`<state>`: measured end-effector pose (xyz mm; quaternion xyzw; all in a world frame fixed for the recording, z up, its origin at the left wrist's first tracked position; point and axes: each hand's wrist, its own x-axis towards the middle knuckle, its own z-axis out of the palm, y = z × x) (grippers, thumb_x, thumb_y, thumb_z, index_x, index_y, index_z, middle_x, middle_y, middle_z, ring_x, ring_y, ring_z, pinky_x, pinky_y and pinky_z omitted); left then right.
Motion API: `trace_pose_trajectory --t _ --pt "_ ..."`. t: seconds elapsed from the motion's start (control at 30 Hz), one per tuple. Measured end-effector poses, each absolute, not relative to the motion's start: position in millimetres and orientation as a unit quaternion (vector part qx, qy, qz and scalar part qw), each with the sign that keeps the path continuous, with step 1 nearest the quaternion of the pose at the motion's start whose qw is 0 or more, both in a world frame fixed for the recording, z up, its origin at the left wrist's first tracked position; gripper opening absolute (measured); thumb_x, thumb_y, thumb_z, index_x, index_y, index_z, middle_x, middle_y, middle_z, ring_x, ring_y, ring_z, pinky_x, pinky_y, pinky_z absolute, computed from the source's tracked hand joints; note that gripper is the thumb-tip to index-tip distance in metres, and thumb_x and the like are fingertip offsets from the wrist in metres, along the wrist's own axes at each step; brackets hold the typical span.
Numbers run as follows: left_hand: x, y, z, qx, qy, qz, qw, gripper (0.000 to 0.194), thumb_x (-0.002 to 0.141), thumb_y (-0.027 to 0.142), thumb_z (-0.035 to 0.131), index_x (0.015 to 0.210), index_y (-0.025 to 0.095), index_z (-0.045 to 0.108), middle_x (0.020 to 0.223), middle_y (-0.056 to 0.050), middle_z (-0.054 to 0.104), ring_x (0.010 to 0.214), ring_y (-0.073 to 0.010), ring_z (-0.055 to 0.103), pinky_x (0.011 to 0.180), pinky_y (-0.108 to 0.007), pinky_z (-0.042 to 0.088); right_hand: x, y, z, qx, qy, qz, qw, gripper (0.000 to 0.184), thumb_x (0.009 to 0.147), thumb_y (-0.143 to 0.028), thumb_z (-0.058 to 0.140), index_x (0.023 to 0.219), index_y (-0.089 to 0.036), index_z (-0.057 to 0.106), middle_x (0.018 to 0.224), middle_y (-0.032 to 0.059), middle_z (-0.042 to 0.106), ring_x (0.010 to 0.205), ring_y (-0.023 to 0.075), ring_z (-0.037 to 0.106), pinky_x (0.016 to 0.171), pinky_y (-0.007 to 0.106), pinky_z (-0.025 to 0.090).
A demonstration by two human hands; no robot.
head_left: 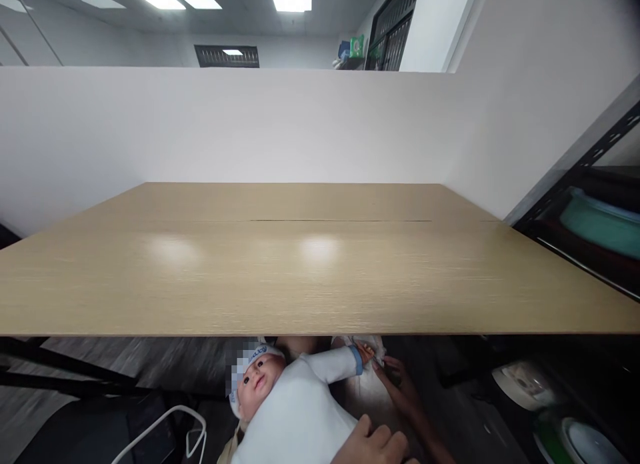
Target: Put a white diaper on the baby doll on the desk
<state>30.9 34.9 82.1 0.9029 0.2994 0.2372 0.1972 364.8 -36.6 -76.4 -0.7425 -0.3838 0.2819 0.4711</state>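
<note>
A baby doll (295, 417) in a white long-sleeved outfit lies face up below the table edge, its head to the left. It wears a white cap (257, 355) with blue lettering, partly blurred out. My left hand (373, 444) curls its fingers over the doll's lower body; the frame's bottom edge cuts it off. At the doll's blue-cuffed sleeve (337, 364), my right hand (397, 384) has thumb and fingers pinched together beside the doll's small hand (367, 353). Some crumpled white material is at those fingertips, too small to identify.
A wooden table (310, 277) spans the view above the doll, backed by a white partition (290, 127). Lower left, a white cable (165, 417) loops over a dark object. Dishes (590, 441) sit at lower right, and a dark rack (575, 164) stands at right.
</note>
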Motion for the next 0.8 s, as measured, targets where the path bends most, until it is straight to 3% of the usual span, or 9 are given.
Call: trace_pose_trajectory --t 0.2,0.37,0.53,0.63,0.73,0.8 --pt "36.4 31.3 81.5 0.909 0.293 0.226 0.19 0.039 0.098 0.044 0.068 0.133 0.062 0.072 0.104 -0.003 0.079 0.105 -0.0365 0.075 0.073 -0.056 0.065 364.8 -39.0 -70.5 -0.75 -0.362 0.291 0.471 0.086 0.068 -0.09 0.072 0.117 -0.019 0.074 0.128 0.0169 0.077 0.118 0.0446 0.073 0.101 0.057 0.063" --pt "36.7 31.5 77.8 0.92 0.281 0.205 0.182 0.039 0.096 0.042 0.069 0.131 0.061 0.074 0.106 -0.003 0.079 0.105 -0.0358 0.075 0.072 -0.055 0.065 377.4 -58.7 -15.9 -0.705 -0.46 0.242 0.482 0.066 0.093 -0.066 0.069 0.142 -0.022 0.063 0.147 0.0149 0.068 0.134 0.0373 0.067 0.113 0.054 0.058" --pt "41.9 39.6 76.5 0.936 0.248 0.179 0.176 0.043 0.093 0.043 0.07 0.131 0.064 0.074 0.11 -0.003 0.08 0.112 -0.0383 0.074 0.077 -0.06 0.064 355.7 -47.8 85.2 -0.565 -0.71 0.271 0.322 0.053 0.104 -0.041 0.064 0.154 -0.023 0.059 0.159 0.0162 0.06 0.15 0.0324 0.056 0.131 0.052 0.044" --pt "41.4 45.1 79.5 0.941 0.237 0.17 0.173 0.051 0.088 0.041 0.073 0.136 0.06 0.074 0.118 -0.006 0.081 0.117 -0.0382 0.073 0.087 -0.062 0.062 316.5 -24.3 127.0 -0.506 -0.789 0.284 0.2 0.067 0.098 -0.03 0.068 0.163 -0.024 0.053 0.166 0.0133 0.055 0.156 0.0322 0.051 0.132 0.05 0.041" --pt "32.7 41.1 84.0 0.945 0.241 0.152 0.158 0.058 0.085 0.041 0.075 0.141 0.055 0.073 0.121 -0.009 0.081 0.119 -0.039 0.073 0.093 -0.064 0.059 274.1 -3.0 143.9 -0.525 -0.81 0.251 0.077 0.048 0.09 -0.016 0.062 0.138 -0.019 0.068 0.141 0.0131 0.073 0.133 0.0337 0.068 0.115 0.048 0.053" --pt "24.3 34.7 87.2 0.949 0.243 0.139 0.148 0.054 0.085 0.045 0.076 0.137 0.057 0.074 0.119 -0.01 0.081 0.119 -0.0398 0.072 0.092 -0.065 0.059 252.0 4.7 149.8 -0.521 -0.818 0.239 0.051 0.034 0.088 -0.013 0.059 0.121 -0.017 0.07 0.124 0.0122 0.077 0.115 0.0327 0.075 0.099 0.043 0.057"
